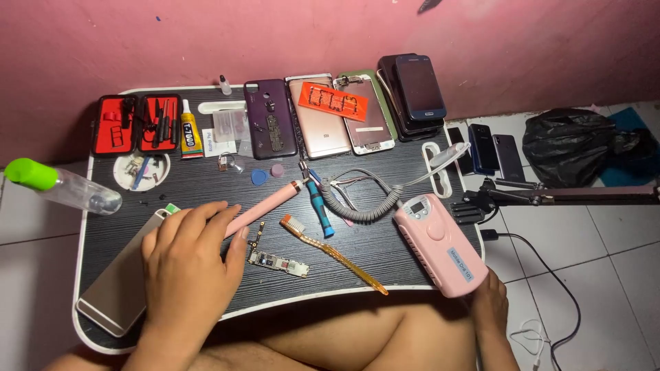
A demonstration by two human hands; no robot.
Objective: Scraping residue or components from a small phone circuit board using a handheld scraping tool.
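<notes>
At the upper left of the frame a red open tool case (136, 124) lies on the black lap table (385, 257), and beside it stands a yellow glue tube (190, 132) with a dark label. An orange rectangular sticker (333, 101) lies on the phones at the top centre. The left hand (189, 257) closes its fingers around the end of a pink pen-shaped tool (265, 206) in the centre-left. The right hand (489, 302), lower right, touches a pink box device (440, 244) from below; whether it grips it I cannot tell.
</notes>
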